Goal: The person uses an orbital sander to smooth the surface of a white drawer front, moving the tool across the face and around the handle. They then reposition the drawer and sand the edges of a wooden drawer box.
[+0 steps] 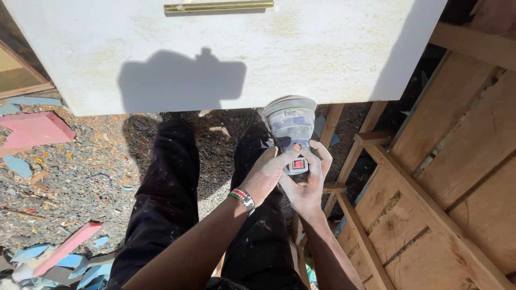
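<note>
White panel (301, 48): a large, flat, dusty painted board filling the upper frame, its top and sides cut off; a slim brass bar handle (217, 6) lies along the upper edge, and a dark shadow falls across the panel's middle. Wooden frame (446, 177): rough, unpainted planks and battens at right, running out of view. Ground (80, 172): a bed of fine shavings and chips, strewn with flat pink and pale blue scraps; a pink slab (35, 129) lies at left. Black trousers (166, 193), speckled with dust, occupy the centre.

Power sander (291, 124): a grey, dust-coated tool with a round pad, set against the lower edge of the white panel, just right of centre; a small red switch (298, 164) shows on its body, and its lower part is hidden by the fingers. Left hand (267, 174) and right hand (307, 185): both dust-whitened, brought together and clamped around the sander's body. A beaded band (242, 197) of red, white and green circles the left wrist.
</note>
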